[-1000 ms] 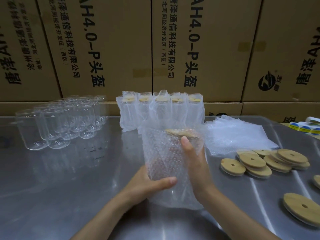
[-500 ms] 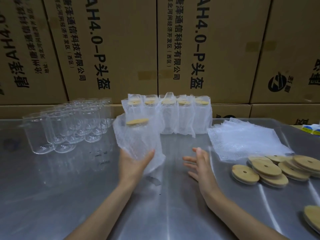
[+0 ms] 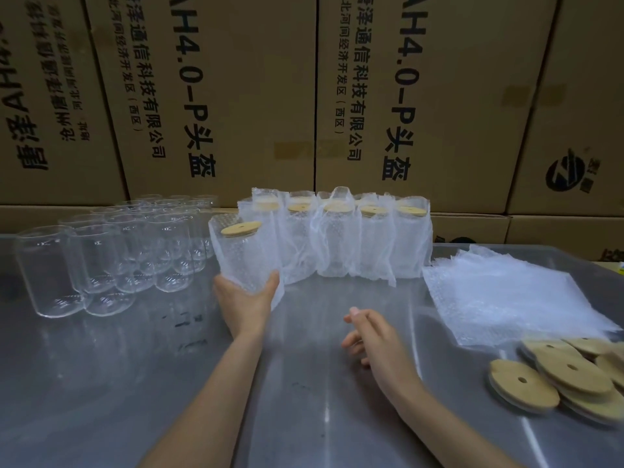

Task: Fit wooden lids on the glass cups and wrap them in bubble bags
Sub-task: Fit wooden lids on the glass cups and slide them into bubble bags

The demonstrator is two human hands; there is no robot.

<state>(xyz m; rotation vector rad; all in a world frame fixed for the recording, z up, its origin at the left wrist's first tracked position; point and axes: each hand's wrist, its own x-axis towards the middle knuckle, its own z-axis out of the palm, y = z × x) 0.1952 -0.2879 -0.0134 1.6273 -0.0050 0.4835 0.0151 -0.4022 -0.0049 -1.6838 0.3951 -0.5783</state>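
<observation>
The left hand (image 3: 248, 298) reaches up from the lower middle of the frame, forearm stretched out straight, and grips the bottom of a wrapped cup (image 3: 244, 256) with thumb on one side and fingers curled round the other. That cup stands upright just left of centre, its long axis vertical and its mouth pointing up, with a round wooden lid (image 3: 241, 228) fitted on top and tilted a little toward the left; a small hole shows in the lid. The bubble bag (image 3: 270, 282) around it hangs loose past the hand on its right side. It sits just beside the left end of a row of wrapped cups (image 3: 341, 238), all upright with lids on, lined along the back of the metal table (image 3: 118, 383) at upper centre. The right hand (image 3: 373, 336) hovers over the table right of centre, holding nothing, its fingers loosely spread and slightly bent, pointing left. At the left of the frame stands a cluster of bare glass cups (image 3: 111, 251), upright and open at the top. A pile of flat bubble bags (image 3: 506, 295) lies at the right, and below it, in the lower right corner, a heap of loose lids (image 3: 557, 376). Cardboard boxes (image 3: 219, 96) with printed lettering fill the top of the frame.
</observation>
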